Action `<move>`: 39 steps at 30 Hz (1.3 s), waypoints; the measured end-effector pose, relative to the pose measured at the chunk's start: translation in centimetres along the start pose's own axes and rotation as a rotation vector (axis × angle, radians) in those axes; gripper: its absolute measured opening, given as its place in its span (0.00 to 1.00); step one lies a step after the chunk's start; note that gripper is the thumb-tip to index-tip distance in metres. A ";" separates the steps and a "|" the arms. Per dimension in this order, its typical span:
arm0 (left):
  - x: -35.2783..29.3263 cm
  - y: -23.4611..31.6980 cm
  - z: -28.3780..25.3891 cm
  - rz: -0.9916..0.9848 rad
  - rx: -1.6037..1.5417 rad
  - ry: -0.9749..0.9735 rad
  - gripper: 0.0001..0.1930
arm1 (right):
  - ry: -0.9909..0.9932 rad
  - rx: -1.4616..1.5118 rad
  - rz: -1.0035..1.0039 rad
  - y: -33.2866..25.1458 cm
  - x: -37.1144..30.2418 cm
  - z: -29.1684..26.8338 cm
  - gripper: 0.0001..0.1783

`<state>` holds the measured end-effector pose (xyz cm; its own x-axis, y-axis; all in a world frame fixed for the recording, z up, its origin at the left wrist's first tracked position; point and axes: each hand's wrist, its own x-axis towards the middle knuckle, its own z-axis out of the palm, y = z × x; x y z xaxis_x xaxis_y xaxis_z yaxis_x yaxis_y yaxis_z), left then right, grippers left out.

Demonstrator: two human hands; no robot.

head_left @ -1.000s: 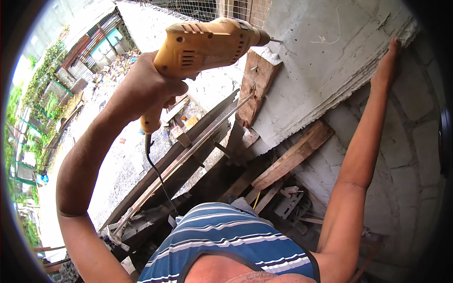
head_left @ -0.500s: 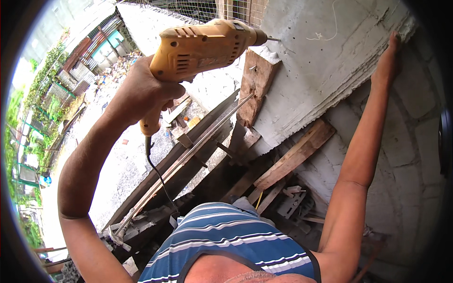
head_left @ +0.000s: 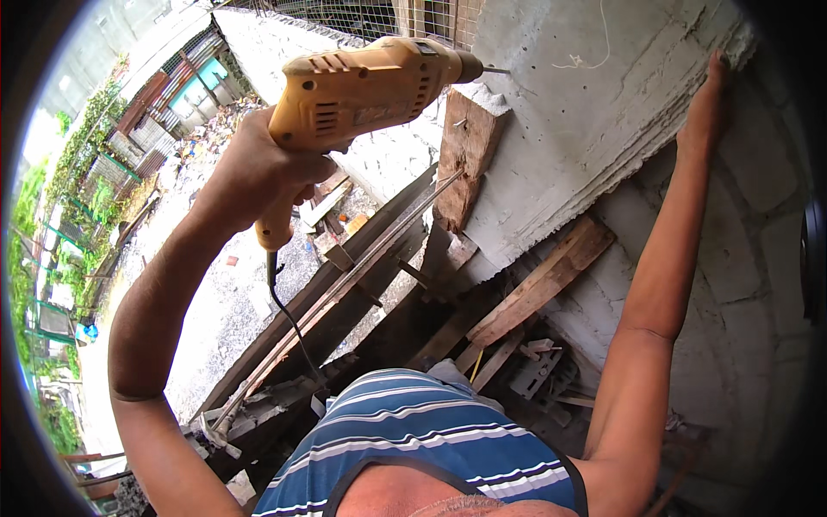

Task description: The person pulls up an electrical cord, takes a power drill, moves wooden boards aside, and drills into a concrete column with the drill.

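Note:
My left hand [head_left: 258, 168] is wrapped round the handle of a dusty yellow corded power drill [head_left: 362, 95], held level and raised in front of me. Its thin drill bit [head_left: 494, 71] points right at the face of a grey concrete panel [head_left: 568, 146]. Whether the tip has entered the surface, I cannot tell. Farther right, my right hand [head_left: 705, 112] grips the panel's rough edge; its thumb side shows, while the other fingers are hidden. Just below the bit, a wooden block [head_left: 468, 155] lies against the panel, with pale dust on its top.
A black cord [head_left: 293, 323] hangs from the drill. Below run a long metal rod [head_left: 345, 284] and dark beams. A wooden post [head_left: 543, 280] leans under the panel near a block wall [head_left: 749, 172]. Wire mesh [head_left: 345, 19] stands at the back; rubble lies at left.
The drill and my left hand have shifted very slightly left. My right hand keeps its place at the panel's edge.

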<state>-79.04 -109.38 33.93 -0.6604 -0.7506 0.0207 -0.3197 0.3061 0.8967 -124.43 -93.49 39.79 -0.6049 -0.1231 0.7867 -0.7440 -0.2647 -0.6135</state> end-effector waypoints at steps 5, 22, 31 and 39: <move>0.0 0.2 0.0 -0.006 0.020 -0.008 0.13 | 0.006 0.043 -0.040 0.0 0.0 0.3 0.40; -0.1 -0.1 0.1 -0.029 0.015 0.002 0.12 | 0.023 0.099 -0.121 0.8 0.3 0.2 0.34; 0.0 -0.7 0.4 -0.054 0.013 0.020 0.17 | 0.021 0.123 -0.138 0.9 0.4 0.1 0.34; -0.2 -0.5 0.5 -0.072 0.032 0.027 0.16 | 0.026 0.119 -0.048 0.3 0.0 0.4 0.38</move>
<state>-79.07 -109.11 33.29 -0.6166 -0.7866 -0.0315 -0.3877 0.2687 0.8818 -124.51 -93.95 39.61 -0.5778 -0.0830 0.8120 -0.7342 -0.3817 -0.5615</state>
